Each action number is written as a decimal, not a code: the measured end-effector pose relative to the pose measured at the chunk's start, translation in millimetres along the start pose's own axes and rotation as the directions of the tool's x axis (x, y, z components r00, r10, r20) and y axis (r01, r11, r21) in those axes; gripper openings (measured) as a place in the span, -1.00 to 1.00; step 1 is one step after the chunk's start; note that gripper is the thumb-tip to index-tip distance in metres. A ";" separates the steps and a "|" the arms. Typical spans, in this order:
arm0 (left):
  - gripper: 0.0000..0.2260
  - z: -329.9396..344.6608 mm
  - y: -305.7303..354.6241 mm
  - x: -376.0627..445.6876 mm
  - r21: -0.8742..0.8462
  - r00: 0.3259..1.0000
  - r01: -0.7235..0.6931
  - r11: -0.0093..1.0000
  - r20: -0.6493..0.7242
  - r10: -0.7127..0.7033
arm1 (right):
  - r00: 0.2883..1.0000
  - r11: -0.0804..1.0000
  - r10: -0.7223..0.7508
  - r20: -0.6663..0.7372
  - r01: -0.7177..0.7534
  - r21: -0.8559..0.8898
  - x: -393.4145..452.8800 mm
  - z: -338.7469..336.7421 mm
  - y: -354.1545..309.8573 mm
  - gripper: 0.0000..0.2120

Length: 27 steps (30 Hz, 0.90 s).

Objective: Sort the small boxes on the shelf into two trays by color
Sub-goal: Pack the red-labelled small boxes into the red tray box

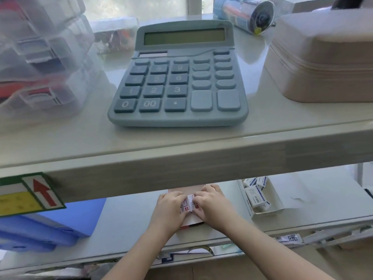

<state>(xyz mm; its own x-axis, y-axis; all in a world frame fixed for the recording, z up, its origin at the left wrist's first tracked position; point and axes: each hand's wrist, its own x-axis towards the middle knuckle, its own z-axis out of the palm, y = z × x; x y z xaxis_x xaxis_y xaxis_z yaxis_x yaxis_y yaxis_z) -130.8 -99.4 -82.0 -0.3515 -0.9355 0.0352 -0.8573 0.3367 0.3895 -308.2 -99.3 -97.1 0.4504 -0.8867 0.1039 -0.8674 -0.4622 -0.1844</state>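
Observation:
On the lower shelf, my left hand (171, 206) and my right hand (210, 201) meet over a pinkish-red tray (190, 224). Both hands press on small white boxes with red print (189, 203), held between the fingertips inside that tray. To the right stands a white tray (276, 201) holding several small white boxes with blue print (256, 196). The upper shelf's front edge hides the back of the pinkish tray.
A blue-grey calculator (177, 77), clear plastic drawers (40, 57) and a beige case (323, 57) sit on the upper shelf (181, 158). A blue folder (60, 225) lies at the left of the lower shelf. A label with a red arrow (43, 191) hangs from the shelf edge.

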 end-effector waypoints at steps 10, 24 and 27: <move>-0.68 6.6 2.0 1.5 -0.060 0.998 -0.061 0.996 -0.007 0.060 | 0.983 0.991 -0.017 -0.180 0.040 0.125 -58.4 5.3 -21.0 -0.86; -0.48 8.1 2.2 8.9 -0.014 0.996 -0.067 0.998 0.053 0.068 | 0.979 0.988 0.008 -0.202 0.024 0.153 -59.7 15.2 -22.6 -0.93; -0.54 4.9 9.7 16.2 -0.012 0.997 -0.058 0.998 0.040 0.058 | 0.981 0.987 0.014 -0.196 0.018 0.159 -59.3 13.7 -23.5 -0.93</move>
<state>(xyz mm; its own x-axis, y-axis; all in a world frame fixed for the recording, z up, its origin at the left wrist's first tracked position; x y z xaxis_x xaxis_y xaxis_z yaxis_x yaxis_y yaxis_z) -146.7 -110.8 -82.2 -0.4156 -0.9093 0.0206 -0.8309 0.3888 0.3980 -311.6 -36.0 -112.3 0.3882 -0.8746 0.2906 -0.8144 -0.4731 -0.3359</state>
